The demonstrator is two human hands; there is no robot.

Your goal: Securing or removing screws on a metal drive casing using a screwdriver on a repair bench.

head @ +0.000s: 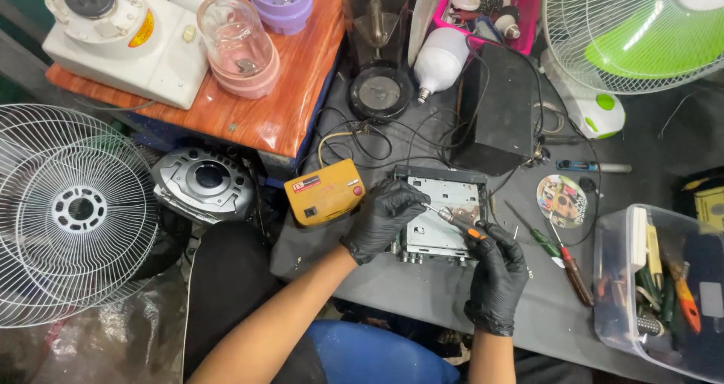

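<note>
Both hands in black gloves, working over a dark grey mat. Right hand (495, 275): fingers curled tight around the orange-and-grey handle of a small screwdriver (456, 222), its thin shaft angled up-left onto the flat silver metal chassis box (445, 222). Left hand (385, 214): rests on the chassis's left edge, fingers bent and pressed together; fingertips meet the screwdriver tip, whether they pinch it I cannot tell. Chassis lies flat at mat centre, between the 2 hands.

Just right of the chassis: a green-handled screwdriver (537, 237) and a red-handled screwdriver (573, 271), both loose on the mat. Further right, a clear plastic tub (615, 278) of tools. Left of the chassis, touching distance: a yellow plastic meter box (324, 192). Beyond: a printed disc (562, 201), a black rectangular case (498, 109), a white bulb (440, 60). Far left, a bare white wire fan guard (72, 211); far right, a green-bladed fan (641, 30).
</note>
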